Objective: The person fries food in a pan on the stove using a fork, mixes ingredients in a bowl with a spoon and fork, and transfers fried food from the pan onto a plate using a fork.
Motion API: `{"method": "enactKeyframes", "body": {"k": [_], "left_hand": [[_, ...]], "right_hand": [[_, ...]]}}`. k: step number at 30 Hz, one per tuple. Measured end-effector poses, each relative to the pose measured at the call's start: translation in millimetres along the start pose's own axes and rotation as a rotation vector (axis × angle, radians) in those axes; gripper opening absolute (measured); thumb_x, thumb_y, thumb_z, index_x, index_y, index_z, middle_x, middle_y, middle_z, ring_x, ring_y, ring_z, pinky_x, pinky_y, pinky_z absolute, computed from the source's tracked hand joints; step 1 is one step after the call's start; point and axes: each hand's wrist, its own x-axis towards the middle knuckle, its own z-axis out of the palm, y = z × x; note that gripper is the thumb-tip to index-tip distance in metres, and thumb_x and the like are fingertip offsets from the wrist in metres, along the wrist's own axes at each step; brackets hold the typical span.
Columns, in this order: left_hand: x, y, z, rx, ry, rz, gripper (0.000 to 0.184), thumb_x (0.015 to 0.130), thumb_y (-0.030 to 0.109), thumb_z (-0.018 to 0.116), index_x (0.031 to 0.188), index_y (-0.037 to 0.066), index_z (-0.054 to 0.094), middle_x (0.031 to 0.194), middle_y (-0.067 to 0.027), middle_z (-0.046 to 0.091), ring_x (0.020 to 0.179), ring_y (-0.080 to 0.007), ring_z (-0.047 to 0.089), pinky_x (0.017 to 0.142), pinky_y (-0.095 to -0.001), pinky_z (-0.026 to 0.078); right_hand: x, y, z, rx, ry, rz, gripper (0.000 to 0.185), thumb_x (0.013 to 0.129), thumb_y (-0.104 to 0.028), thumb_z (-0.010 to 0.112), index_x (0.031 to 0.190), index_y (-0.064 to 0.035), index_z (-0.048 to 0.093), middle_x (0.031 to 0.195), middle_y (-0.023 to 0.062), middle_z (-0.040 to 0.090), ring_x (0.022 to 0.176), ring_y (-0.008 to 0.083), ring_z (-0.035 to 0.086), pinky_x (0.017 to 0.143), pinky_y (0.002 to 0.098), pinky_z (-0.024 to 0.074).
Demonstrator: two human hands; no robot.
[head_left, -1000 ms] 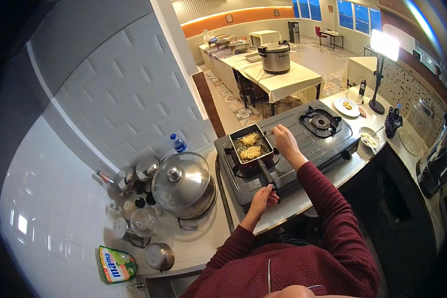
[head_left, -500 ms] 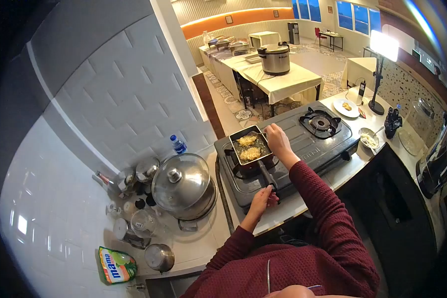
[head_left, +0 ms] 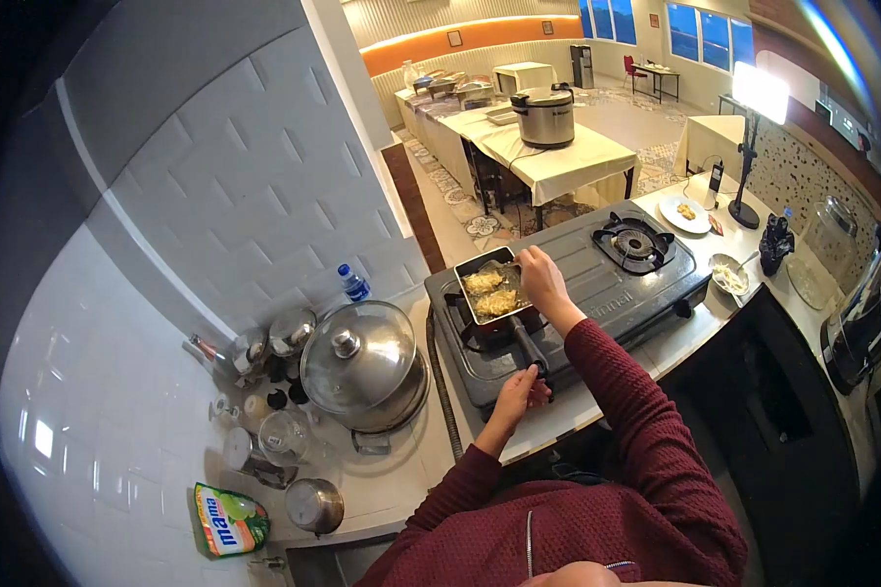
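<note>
A small square frying pan (head_left: 467, 304) sits over the left burner, with two golden fritters (head_left: 497, 302) in it. My left hand (head_left: 521, 396) is closed around the end of the pan's black handle (head_left: 529, 347). At the pan's right edge, my right hand (head_left: 546, 281) is pinched closed, its fingertips just over the rim. What those fingers hold is thin and mostly hidden; I cannot make out its kind. Under the pan is a grey two-burner gas stove (head_left: 597, 284), whose right burner (head_left: 638, 244) carries no pot.
Left of the stove stands a large lidded pot (head_left: 362, 372), with glass jars (head_left: 284, 437) and a metal cup (head_left: 314, 506) beyond it. To the right are a plate with food (head_left: 684, 214), a bowl with a utensil (head_left: 729, 275) and a lamp (head_left: 744, 210).
My right hand has shifted slightly left and down at the pan's edge. The view has moved a little; my left hand keeps its hold on the handle.
</note>
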Motion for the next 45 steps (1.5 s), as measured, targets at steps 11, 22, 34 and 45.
{"method": "enactKeyframes", "body": {"k": [11,22,34,45], "left_hand": [[0.4,-0.9,-0.9,-0.030,-0.016,-0.011,0.041,0.090,0.044,0.048,0.088,0.004,0.055,0.074,-0.0085,0.063,0.062,-0.0140,0.059,0.057,-0.0248,0.048],[-4.4,6.8,2.8,0.020,-0.009,-0.017,0.043,0.089,0.047,0.049,0.087,0.004,0.055,0.075,-0.0084,0.063,0.062,-0.0143,0.060,0.057,-0.0251,0.048],[-2.6,3.5,-0.1,0.033,-0.026,-0.008,0.040,0.090,0.044,0.047,0.088,0.005,0.055,0.077,-0.0080,0.062,0.066,-0.0166,0.059,0.058,-0.0267,0.047],[-4.6,5.7,1.0,0.038,-0.025,-0.016,0.039,0.090,0.045,0.047,0.088,0.006,0.055,0.077,-0.0071,0.062,0.067,-0.0156,0.059,0.061,-0.0263,0.046]], "right_hand": [[-0.9,12.1,-18.8,0.611,0.205,0.608,0.014,0.079,-0.011,0.059,0.086,0.0007,0.061,0.072,0.0136,0.064,0.064,0.0221,0.064,0.057,0.0305,0.0503],[-0.6,26.0,-22.2,0.546,0.189,0.529,0.021,0.083,-0.020,0.061,0.082,0.0010,0.061,0.065,0.0083,0.063,0.056,0.0117,0.060,0.054,0.0264,0.0470],[7.0,-27.5,6.4,0.471,0.026,0.248,0.022,0.076,-0.018,0.069,0.076,0.0023,0.060,0.061,0.0143,0.059,0.054,0.0232,0.056,0.052,0.0329,0.0435],[7.1,-16.0,5.6,0.299,-0.025,0.141,0.018,0.079,-0.015,0.063,0.078,0.0014,0.056,0.075,0.0195,0.059,0.073,0.0362,0.058,0.065,0.0408,0.0450]]}}
